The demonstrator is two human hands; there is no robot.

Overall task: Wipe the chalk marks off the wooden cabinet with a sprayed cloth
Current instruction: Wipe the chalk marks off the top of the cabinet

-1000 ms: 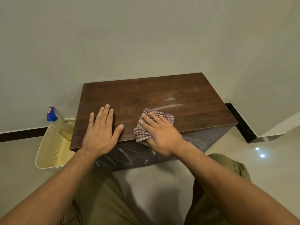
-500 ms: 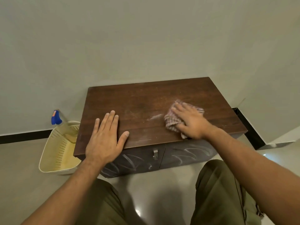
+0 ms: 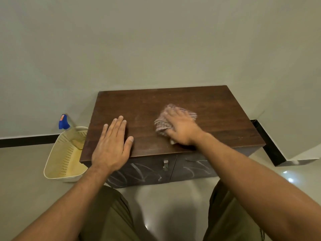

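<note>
We see a plain pale grey-green wall (image 3: 156,40) with a black skirting strip (image 3: 26,140) along its foot, meeting a glossy light grey tiled floor (image 3: 20,180) where bright white glints (image 3: 290,180) of ceiling light reflect at right

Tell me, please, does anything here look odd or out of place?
Yes. White chalk strokes cover the cabinet's dark front doors, not yet wiped. The right hand presses the checked cloth on the top only. Nothing looks spilled or broken.

Checked cloth (image 3: 163,124), dark-brown cabinet (image 3: 217,115)
</note>
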